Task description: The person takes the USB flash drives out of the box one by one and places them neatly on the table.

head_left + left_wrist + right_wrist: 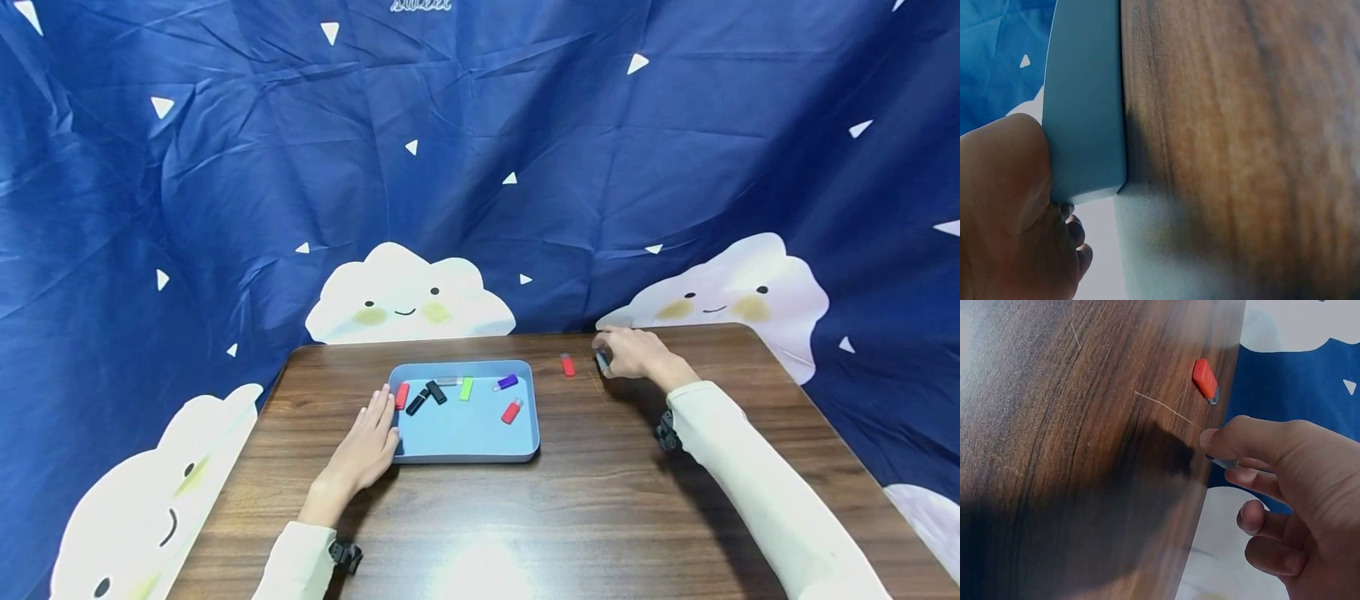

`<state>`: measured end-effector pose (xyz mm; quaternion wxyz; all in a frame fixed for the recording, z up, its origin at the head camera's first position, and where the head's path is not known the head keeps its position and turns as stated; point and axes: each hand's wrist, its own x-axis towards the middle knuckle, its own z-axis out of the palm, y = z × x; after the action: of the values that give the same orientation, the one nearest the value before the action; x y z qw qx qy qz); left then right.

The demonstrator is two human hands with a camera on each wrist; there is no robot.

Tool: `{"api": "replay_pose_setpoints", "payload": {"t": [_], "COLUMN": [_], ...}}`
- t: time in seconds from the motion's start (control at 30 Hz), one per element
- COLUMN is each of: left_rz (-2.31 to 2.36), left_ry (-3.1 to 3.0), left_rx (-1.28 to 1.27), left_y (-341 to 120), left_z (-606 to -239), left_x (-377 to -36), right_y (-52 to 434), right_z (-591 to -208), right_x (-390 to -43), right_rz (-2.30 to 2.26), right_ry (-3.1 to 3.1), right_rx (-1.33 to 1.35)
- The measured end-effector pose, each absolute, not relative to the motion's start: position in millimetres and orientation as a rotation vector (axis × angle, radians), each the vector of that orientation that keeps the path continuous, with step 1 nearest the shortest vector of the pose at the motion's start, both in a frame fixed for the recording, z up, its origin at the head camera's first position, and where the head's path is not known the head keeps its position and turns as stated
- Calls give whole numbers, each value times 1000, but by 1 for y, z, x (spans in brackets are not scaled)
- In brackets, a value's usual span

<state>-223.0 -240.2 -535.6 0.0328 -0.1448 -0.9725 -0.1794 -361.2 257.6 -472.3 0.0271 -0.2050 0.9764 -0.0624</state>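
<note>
My left hand (365, 442) rests with straight fingers along the left side of a light blue tray (465, 457). In the left wrist view, the thumb side of that hand (1010, 212) touches the tray's outer wall (1085, 94). Near the table's back edge, my right hand (637, 354) pinches a small greyish USB stick (1225, 463) between thumb and index finger; the fingers hide most of it. A red USB stick (567, 365) lies on the table, left of the right hand.
Inside the tray are USB sticks: red (402, 395), black (417, 402), green (466, 388), purple (506, 382) and others. The brown wooden table (600, 500) ends at a blue curtain (450, 192) printed with white clouds.
</note>
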Motion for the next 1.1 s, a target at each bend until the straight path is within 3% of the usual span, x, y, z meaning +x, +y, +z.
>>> {"api": "replay_pose_setpoints", "payload": {"t": [1.1], "left_rz": [-534], "left_ry": [-3017], "left_rx": [-422], "left_y": [-240], "left_z": [-534], "left_x": [-223], "right_y": [258], "right_z": [-496], "right_x": [-374], "right_rz": [-246], "right_ry": [2967], "right_rx": [-564]}}
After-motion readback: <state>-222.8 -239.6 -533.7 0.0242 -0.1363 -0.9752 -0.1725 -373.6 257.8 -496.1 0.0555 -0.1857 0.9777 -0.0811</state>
